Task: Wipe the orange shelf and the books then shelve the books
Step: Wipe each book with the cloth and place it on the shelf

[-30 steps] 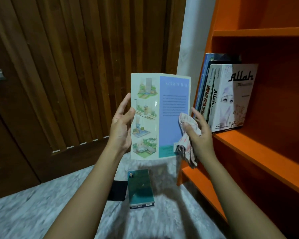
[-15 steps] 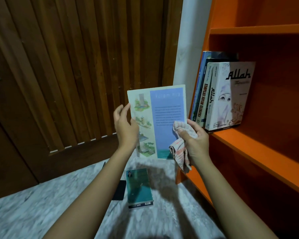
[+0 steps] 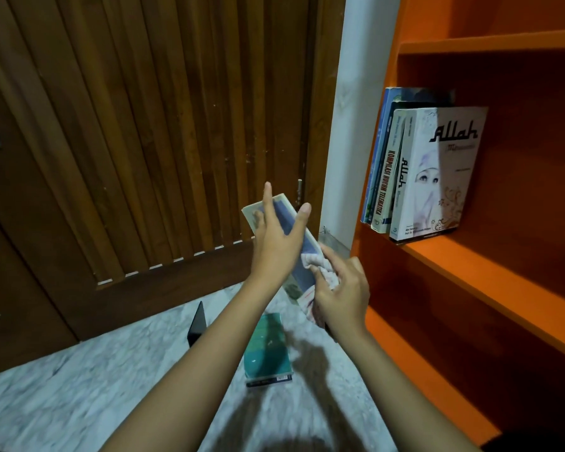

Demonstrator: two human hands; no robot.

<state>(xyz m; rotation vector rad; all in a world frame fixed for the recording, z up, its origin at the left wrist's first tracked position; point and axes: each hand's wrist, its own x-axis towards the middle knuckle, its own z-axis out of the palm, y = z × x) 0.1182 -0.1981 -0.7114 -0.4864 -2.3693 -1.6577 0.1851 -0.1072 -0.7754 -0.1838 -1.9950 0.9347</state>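
A thin book with a blue cover point(image 3: 282, 212) hangs tilted in front of me, turned almost edge-on. My left hand point(image 3: 274, 243) holds it from above, with the thumb on one side and the fingers spread over the other. My right hand point(image 3: 340, 295) grips a pale striped cloth point(image 3: 320, 267) and presses it against the book's lower end. The orange shelf point(image 3: 470, 265) stands at the right. A row of upright books point(image 3: 437, 171) leans at the left end of its middle board. A green book point(image 3: 268, 347) lies flat on the floor below my hands.
A small black object point(image 3: 198, 324) stands on the marbled floor point(image 3: 79, 402) left of the green book. A slatted wooden door point(image 3: 144, 141) fills the left side. A white wall strip point(image 3: 353, 125) separates it from the shelf. The boards right of the books and below them are bare.
The thin book has come down and swung from facing me to nearly edge-on. My left hand shifted from its left edge onto the cover. My right hand went lower with the cloth.
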